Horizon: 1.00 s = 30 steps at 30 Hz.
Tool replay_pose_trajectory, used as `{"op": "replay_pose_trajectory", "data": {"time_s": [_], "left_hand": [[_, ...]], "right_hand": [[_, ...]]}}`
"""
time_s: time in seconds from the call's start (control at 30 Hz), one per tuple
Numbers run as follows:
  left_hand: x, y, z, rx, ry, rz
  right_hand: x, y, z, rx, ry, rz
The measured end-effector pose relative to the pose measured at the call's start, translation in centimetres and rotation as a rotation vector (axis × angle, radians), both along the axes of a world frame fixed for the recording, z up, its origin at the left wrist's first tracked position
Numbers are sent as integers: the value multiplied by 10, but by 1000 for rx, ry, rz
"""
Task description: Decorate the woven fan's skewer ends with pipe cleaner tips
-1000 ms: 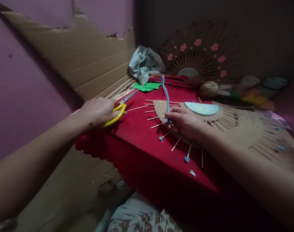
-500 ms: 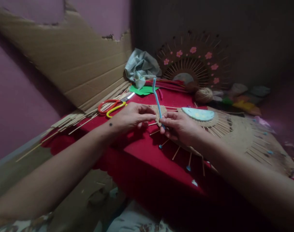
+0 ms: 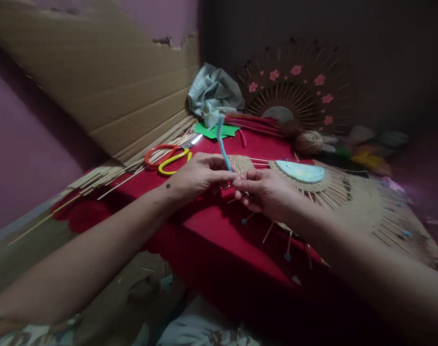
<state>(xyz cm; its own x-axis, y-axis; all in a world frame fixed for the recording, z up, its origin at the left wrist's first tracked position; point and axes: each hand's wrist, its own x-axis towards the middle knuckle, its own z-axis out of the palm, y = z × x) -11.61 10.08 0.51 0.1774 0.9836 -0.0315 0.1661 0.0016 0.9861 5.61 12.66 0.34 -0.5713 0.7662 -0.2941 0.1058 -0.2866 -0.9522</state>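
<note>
A light-blue pipe cleaner (image 3: 222, 142) stands up from the pinched fingertips of my two hands. My left hand (image 3: 200, 175) closes thumb and forefinger at its lower end. Against those tips, my right hand (image 3: 262, 187) pinches the same end, which the fingers cover. Behind and under my hands lies a fan-shaped piece of woven twine (image 3: 242, 163) with thin sticks fanning out; several sticks carry blue tips (image 3: 287, 257). At its centre is a pale-blue half-round panel (image 3: 301, 171).
Scissors (image 3: 164, 157) with orange and yellow handles lie left on the red cloth (image 3: 204, 230), near loose sticks (image 3: 96, 180). Behind are green sheets (image 3: 229, 131), a crumpled grey cloth (image 3: 215, 91), a twine ball (image 3: 309, 142) and a flowered fan (image 3: 296, 84). Cardboard (image 3: 143, 81) leans at left.
The pipe cleaner has shifted left and its lower end has come between both hands' fingertips. My hands have drawn together until they touch. The view has shifted slightly.
</note>
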Motion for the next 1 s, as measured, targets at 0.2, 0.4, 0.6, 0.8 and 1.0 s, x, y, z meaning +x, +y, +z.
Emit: {"op": "replay_pose_trajectory", "data": {"time_s": [0.2, 0.4, 0.6, 0.8, 1.0], "left_hand": [[-23, 9, 1, -122, 139, 65], [-31, 15, -13, -79, 198, 32], [-27, 14, -18, -90, 158, 67], [-25, 12, -16, -121, 134, 46], [-22, 14, -15, -146, 110, -31]], "right_hand": [[-6, 12, 0, 751, -448, 42], [-17, 21, -14, 1295, -804, 361], [-23, 22, -4, 1374, -957, 502], [-23, 32, -4, 1175, -844, 408], [-26, 34, 3, 987, -722, 366]]}}
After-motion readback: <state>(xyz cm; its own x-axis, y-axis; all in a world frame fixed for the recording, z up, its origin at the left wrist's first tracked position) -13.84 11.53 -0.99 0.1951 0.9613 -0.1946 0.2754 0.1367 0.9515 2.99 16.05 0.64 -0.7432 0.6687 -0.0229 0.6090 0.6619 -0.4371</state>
